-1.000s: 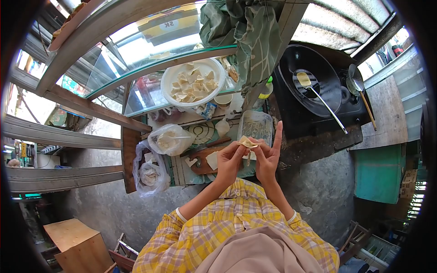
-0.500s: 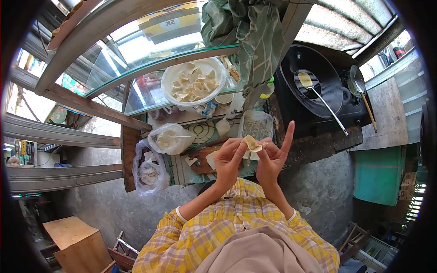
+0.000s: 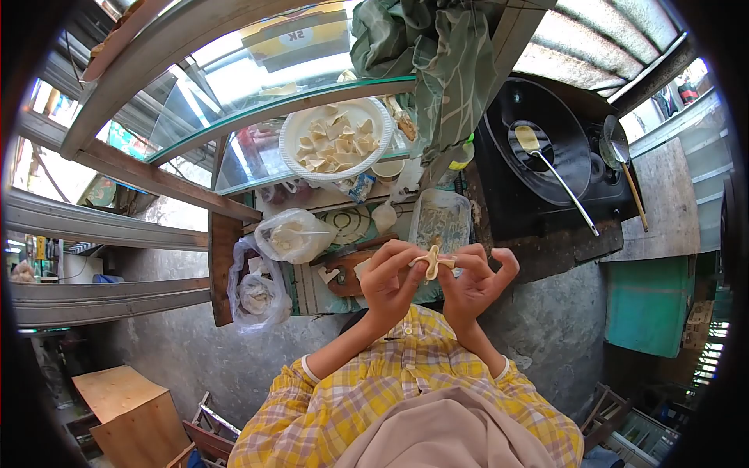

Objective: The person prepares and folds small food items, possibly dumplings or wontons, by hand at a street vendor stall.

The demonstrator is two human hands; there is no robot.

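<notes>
Newly folded inward, cream lobed dough pinched by left fingers and right fingers

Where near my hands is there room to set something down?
Between the stove and the floor, right of your right hand, the dark ledge looks bare. Left of the clear container, it's crowded: wooden board and two plastic bags close together.

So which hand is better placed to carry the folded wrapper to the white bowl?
Left hand, probably: both it and the right hand pinch the folded wrapper, but it sits nearer the white bowl.
</notes>
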